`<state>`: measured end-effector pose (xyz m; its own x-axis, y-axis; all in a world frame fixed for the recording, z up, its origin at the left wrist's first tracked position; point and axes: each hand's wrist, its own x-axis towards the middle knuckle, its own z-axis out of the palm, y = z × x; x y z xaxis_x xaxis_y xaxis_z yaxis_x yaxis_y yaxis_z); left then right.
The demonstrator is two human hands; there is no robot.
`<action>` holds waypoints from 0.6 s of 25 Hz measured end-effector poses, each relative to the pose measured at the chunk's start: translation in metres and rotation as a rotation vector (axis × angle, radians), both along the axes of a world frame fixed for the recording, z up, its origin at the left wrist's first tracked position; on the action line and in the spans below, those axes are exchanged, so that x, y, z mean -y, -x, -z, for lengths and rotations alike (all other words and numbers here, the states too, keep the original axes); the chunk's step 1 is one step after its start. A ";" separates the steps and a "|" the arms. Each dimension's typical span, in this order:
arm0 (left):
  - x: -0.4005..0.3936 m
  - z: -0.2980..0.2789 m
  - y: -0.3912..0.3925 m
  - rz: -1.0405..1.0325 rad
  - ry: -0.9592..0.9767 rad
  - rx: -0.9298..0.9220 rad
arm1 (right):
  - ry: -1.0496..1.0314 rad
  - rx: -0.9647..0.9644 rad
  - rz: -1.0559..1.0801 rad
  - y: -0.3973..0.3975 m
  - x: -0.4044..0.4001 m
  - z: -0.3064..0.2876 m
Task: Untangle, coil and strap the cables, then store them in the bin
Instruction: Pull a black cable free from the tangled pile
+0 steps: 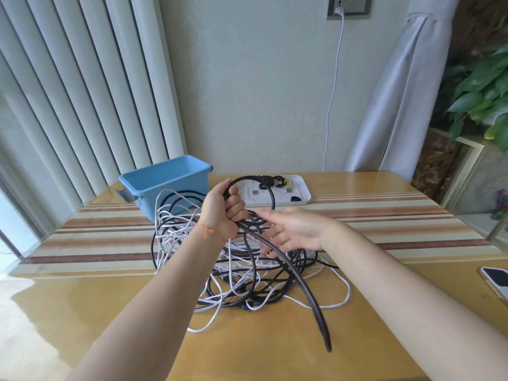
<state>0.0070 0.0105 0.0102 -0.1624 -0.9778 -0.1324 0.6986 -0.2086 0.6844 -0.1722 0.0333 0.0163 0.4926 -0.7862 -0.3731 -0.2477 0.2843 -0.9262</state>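
The left hand (224,209) has a closed grip on a black cable (288,266), lifted above the tangle (236,270) of black and white cables on the table (275,347). The right hand (292,232), blurred, is spread open just right of that grip, holding nothing. The blue bin (165,180) stands behind the tangle, a white tray (301,193) to the bin's right.

A glossy yellow tabletop (357,312) with brown and cream stripes across its far part stood against a pale wall (261,92). Vertical blinds (82,92) hung at the left, bright daylight showing at their lower edge. A grey curtain (406,92) draped at the right, beside leafy green plants (481,94). A wall socket (349,6) held a white plug, possibly a charger.
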 end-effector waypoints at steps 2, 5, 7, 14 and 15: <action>0.003 0.000 -0.001 -0.042 0.016 0.004 | -0.041 -0.020 -0.291 -0.003 -0.008 0.003; 0.004 -0.004 -0.010 -0.009 0.037 0.069 | -0.004 -0.093 -0.411 0.007 -0.004 -0.002; 0.002 -0.009 -0.024 0.091 0.060 0.259 | 0.061 -0.284 -0.377 0.031 0.008 -0.011; -0.001 -0.027 -0.046 0.319 0.176 0.522 | -0.058 -0.152 0.129 0.080 0.037 -0.032; -0.002 -0.030 -0.041 0.353 0.202 0.559 | -0.094 -0.067 0.215 0.074 0.038 -0.031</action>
<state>0.0483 0.0126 0.0397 -0.4360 -0.8932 -0.1096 0.1431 -0.1891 0.9715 -0.2460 -0.0052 0.0474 0.2894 -0.8305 -0.4760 -0.2317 0.4217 -0.8766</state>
